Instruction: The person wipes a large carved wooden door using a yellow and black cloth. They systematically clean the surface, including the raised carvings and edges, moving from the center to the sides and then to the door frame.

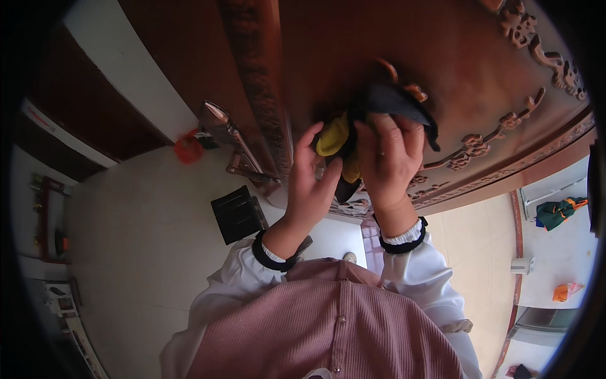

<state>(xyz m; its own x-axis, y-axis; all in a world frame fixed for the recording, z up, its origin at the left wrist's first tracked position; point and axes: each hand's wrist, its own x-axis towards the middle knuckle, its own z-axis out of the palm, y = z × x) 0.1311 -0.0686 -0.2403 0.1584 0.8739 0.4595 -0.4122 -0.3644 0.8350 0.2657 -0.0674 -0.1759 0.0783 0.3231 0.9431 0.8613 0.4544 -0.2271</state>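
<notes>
In front of a carved reddish-brown wooden panel (341,42), my right hand (393,154) grips a black and yellow cloth item (395,99). Its black part spreads above my knuckles, and yellow material (333,136) shows on its left side. The exact kind of item is unclear from its folds. My left hand (310,182) is raised beside the yellow part with thumb and forefinger apart. Whether its fingertips touch the cloth I cannot tell. Both wrists have black bands over white sleeves.
Raised carved flowers (473,147) run along the panel's right part. A dark pointed wooden post (232,130) stands left of it. On the tiled floor (142,227) are a black ribbed object (236,213) and a red plastic bag (188,147). Green clothing (558,213) hangs at far right.
</notes>
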